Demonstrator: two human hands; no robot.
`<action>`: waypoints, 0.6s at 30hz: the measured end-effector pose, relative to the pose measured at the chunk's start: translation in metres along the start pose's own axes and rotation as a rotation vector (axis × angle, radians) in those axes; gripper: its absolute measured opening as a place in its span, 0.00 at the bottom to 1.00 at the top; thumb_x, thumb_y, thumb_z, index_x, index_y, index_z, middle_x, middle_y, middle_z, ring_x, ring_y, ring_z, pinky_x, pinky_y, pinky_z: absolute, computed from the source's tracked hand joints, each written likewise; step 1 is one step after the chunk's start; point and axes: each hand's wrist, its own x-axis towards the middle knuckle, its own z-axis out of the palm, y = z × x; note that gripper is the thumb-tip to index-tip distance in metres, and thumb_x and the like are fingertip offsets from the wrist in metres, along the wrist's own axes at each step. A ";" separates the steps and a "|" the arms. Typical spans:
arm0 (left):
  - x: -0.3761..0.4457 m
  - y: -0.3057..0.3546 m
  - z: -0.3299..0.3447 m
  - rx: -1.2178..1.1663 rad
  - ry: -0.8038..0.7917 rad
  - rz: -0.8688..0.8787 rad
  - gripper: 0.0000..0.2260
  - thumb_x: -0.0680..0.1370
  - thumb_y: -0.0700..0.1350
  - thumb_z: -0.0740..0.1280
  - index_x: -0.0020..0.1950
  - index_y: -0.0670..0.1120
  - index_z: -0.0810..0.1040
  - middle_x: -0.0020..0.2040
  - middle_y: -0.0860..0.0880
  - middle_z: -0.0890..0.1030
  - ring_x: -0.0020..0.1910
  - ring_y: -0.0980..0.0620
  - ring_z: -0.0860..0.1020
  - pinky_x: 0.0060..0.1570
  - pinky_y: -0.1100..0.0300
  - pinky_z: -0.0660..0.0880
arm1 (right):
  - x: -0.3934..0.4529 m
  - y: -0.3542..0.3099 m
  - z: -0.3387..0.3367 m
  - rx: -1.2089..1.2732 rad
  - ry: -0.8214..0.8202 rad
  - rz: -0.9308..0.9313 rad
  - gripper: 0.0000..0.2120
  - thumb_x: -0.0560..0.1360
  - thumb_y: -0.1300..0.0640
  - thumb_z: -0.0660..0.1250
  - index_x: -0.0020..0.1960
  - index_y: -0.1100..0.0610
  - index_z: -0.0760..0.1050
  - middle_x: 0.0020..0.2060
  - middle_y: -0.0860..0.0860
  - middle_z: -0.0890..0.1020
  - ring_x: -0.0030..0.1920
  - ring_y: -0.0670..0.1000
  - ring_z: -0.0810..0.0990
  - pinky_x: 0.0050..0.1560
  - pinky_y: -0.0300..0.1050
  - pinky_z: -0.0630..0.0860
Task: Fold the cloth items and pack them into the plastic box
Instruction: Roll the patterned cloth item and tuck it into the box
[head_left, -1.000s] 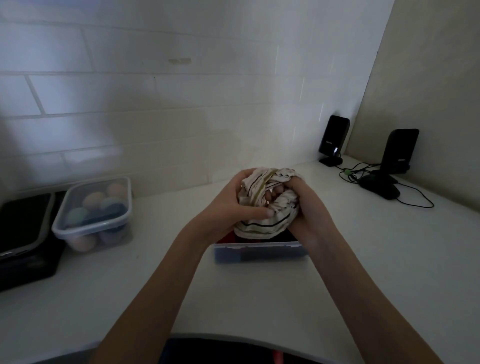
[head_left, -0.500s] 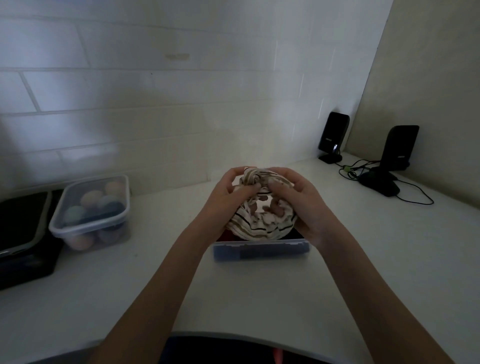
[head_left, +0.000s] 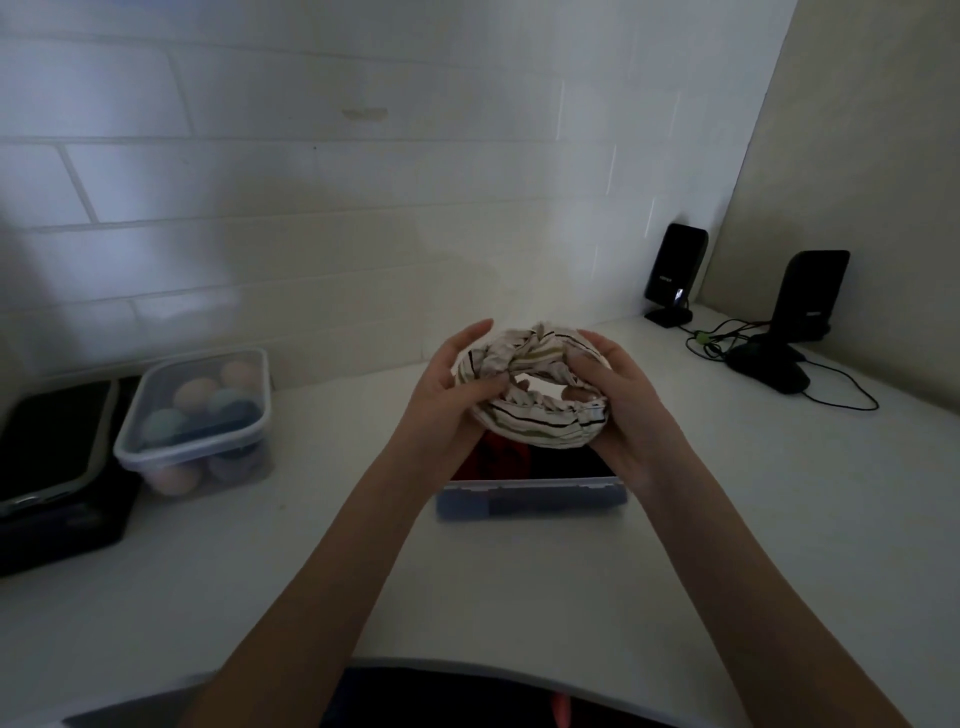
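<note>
A cream cloth with dark and olive stripes (head_left: 535, 421) is bunched into a ring shape and held in the air above the plastic box (head_left: 530, 496). My left hand (head_left: 447, 400) grips its left side, thumb pressed into the folds. My right hand (head_left: 618, 395) cups its right side. The box sits on the white counter just below the hands; red cloth (head_left: 496, 457) and something dark lie inside it, mostly hidden by the striped cloth.
A lidded clear container of pastel balls (head_left: 200, 415) stands at the left, beside a black device (head_left: 52, 467). Two black speakers (head_left: 675, 273) (head_left: 808, 296), a black mouse (head_left: 766, 364) and cables sit at the back right. A tiled wall runs behind the counter.
The cloth went from a tight crumpled bundle to a stretched-open ring. Both hands moved apart to its two sides and lifted slightly.
</note>
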 end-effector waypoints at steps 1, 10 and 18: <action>0.001 -0.001 0.002 -0.040 0.022 -0.012 0.21 0.75 0.29 0.59 0.67 0.43 0.70 0.50 0.43 0.83 0.46 0.48 0.83 0.45 0.57 0.81 | 0.000 0.000 0.000 -0.027 0.001 -0.005 0.10 0.74 0.63 0.66 0.54 0.57 0.74 0.42 0.55 0.84 0.40 0.54 0.82 0.37 0.44 0.80; 0.010 -0.005 0.005 -0.027 0.104 -0.057 0.17 0.78 0.30 0.52 0.62 0.42 0.72 0.25 0.50 0.72 0.23 0.57 0.67 0.24 0.65 0.68 | -0.006 0.004 0.004 -0.080 0.001 -0.040 0.09 0.76 0.66 0.61 0.46 0.54 0.76 0.39 0.56 0.83 0.35 0.51 0.80 0.31 0.41 0.78; 0.003 -0.007 0.005 0.794 0.114 0.225 0.13 0.75 0.32 0.63 0.41 0.51 0.75 0.44 0.51 0.78 0.43 0.59 0.78 0.40 0.72 0.73 | -0.006 -0.004 -0.009 -0.554 0.028 -0.179 0.19 0.74 0.71 0.58 0.42 0.54 0.84 0.47 0.53 0.86 0.53 0.54 0.83 0.56 0.50 0.78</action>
